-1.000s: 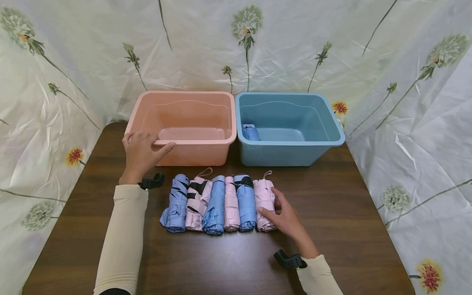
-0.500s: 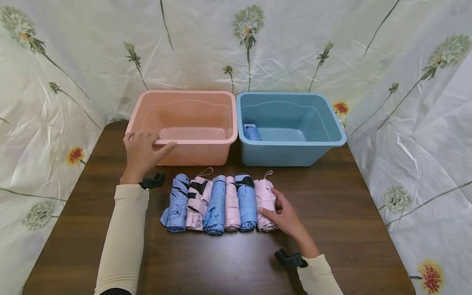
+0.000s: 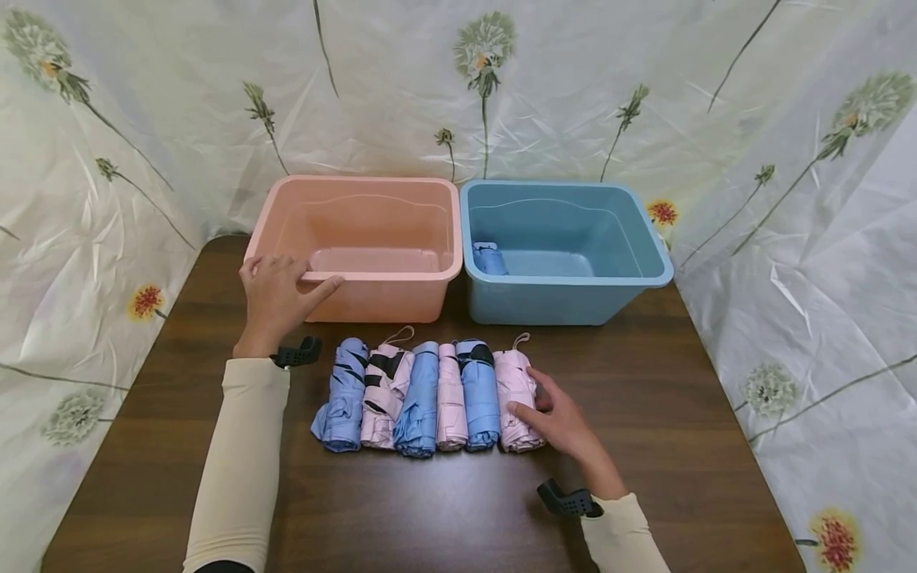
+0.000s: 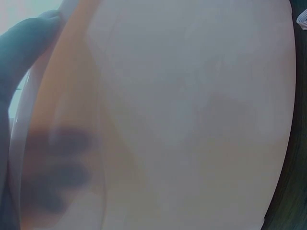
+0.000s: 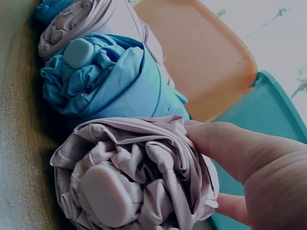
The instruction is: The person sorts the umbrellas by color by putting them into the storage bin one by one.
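As its thumb [image 3: 526,412] extends, the right hand [image 3: 564,420] pinches an umbrella [image 3: 513,383].

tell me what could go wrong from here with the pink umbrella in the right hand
The right hand pinches the end pink umbrella close beside a blue umbrella, so lifting might roll that neighbour. Its wrist loop sticks out and could snag. The left hand grips the peach bin; a tug might shift it.
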A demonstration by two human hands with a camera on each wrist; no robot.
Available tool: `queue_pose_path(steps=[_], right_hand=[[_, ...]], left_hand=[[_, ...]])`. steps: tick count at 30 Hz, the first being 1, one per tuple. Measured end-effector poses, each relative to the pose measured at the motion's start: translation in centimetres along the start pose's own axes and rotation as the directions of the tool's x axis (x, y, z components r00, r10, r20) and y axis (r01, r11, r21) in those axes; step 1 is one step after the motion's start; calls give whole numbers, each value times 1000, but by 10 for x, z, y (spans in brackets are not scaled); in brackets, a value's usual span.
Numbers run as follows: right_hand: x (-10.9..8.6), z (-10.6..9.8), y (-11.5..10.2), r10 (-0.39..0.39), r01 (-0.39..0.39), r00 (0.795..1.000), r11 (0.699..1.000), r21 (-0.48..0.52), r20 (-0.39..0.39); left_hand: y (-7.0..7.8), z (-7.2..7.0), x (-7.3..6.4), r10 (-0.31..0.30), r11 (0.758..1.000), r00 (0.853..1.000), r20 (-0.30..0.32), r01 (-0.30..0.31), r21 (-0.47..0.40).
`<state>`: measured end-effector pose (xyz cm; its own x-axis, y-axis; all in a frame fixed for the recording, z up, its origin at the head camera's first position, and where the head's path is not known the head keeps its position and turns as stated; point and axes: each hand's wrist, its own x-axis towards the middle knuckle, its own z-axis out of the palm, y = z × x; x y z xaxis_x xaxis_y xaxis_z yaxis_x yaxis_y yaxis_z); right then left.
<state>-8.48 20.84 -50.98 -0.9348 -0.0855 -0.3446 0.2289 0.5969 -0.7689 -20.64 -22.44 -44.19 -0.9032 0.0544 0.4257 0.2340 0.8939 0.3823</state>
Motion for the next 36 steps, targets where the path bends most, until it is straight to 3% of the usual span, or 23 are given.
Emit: queue_pose_path(steps=[8, 21, 36], right_hand=[[1, -4, 2, -11, 10, 1000, 999, 38, 24], [-1, -7, 13, 20, -24, 1000, 972, 234, 18], [-12, -33, -5, 24, -7, 998, 966, 257, -61]], left_hand=[[0, -1, 0, 5, 1000, 1000, -6, -5, -1], [-2, -4, -4, 1, 1000, 1000, -10, -1, 4], [-1, -1, 0, 11, 1000, 1000, -6, -11, -4]])
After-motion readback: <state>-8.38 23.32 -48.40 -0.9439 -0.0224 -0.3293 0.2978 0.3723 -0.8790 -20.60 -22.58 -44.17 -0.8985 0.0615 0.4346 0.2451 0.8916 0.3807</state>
